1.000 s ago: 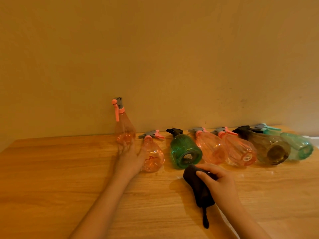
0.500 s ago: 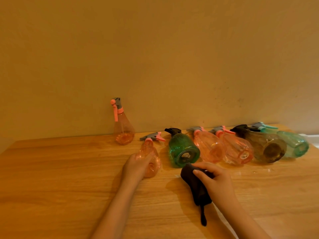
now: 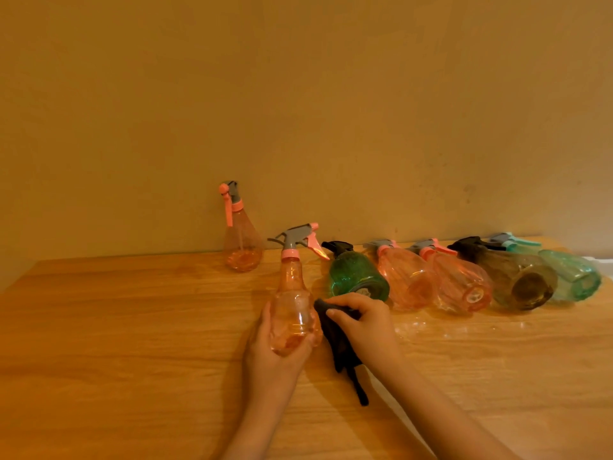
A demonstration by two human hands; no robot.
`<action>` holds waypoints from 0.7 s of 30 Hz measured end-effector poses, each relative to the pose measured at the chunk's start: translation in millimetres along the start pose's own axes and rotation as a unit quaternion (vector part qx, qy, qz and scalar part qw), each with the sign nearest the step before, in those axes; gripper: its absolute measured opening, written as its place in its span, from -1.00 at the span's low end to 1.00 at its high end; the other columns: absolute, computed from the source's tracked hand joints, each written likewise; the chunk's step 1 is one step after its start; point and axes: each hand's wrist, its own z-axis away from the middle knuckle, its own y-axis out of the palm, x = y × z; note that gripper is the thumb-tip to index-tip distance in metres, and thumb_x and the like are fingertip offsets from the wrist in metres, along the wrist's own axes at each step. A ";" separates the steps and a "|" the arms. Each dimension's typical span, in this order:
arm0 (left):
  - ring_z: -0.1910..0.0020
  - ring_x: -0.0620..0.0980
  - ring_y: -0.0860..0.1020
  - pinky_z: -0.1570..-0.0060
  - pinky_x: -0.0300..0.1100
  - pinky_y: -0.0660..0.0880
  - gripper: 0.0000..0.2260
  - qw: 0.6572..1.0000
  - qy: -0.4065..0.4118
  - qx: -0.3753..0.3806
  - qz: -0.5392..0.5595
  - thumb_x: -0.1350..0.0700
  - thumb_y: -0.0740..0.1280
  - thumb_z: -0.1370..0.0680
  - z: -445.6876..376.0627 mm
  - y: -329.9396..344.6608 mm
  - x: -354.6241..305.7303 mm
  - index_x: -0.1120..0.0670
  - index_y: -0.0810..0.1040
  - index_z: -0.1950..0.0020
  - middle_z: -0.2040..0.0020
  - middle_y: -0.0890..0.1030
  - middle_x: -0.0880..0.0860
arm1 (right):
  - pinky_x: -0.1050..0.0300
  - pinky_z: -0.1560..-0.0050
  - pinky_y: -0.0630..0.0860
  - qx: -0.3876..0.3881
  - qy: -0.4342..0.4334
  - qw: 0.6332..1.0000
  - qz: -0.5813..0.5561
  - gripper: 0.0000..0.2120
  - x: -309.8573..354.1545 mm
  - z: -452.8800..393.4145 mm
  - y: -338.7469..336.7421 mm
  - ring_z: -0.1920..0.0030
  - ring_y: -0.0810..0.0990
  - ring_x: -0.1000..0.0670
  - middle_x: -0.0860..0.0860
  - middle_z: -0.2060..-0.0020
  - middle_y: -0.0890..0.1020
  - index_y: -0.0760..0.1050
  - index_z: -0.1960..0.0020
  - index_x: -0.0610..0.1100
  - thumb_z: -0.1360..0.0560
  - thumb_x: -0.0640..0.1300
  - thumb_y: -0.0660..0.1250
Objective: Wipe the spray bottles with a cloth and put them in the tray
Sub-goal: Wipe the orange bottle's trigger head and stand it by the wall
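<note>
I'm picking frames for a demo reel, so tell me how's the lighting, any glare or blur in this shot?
Head view: warm, dim orange light tints everything; soft overall, with wide-angle bending at the wooden table edge. Head view: small highlights glint on the pink bottle held by the left hand; the black cloth in the right hand loses detail in shadow.

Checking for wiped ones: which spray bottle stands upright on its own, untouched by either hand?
The pink translucent spray bottle by the wall, leftmost, stands alone on its base. The five to the right lie on their sides; another is gripped by the left hand.
</note>
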 end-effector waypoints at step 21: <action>-0.11 -0.02 0.57 0.04 -0.19 0.54 -0.26 0.975 -0.056 0.191 0.100 0.02 0.56 -0.18 -13.2 11.6 -5.7 -0.01 0.40 -0.33 -0.17 0.58 0.03 | 0.44 0.07 0.44 -0.051 -0.052 0.997 -0.025 -0.56 -10.2 29.5 -22.6 0.12 0.60 0.20 0.24 0.19 0.64 0.59 0.20 0.14 -0.36 -0.45 0.39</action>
